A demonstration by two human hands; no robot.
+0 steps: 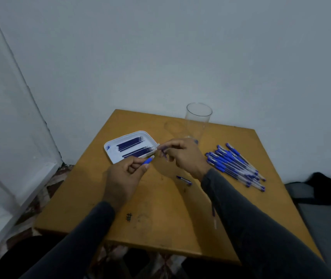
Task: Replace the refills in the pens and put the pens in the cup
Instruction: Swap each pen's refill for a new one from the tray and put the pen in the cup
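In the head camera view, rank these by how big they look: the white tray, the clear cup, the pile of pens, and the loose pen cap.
1. pile of pens
2. white tray and clear cup: too alike to rank, and the cup stands farther away
3. loose pen cap, plainly the smallest

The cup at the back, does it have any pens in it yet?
Empty. The clear cup stands upright and you can see straight through it; no pens are inside. The pens lie piled on the table.
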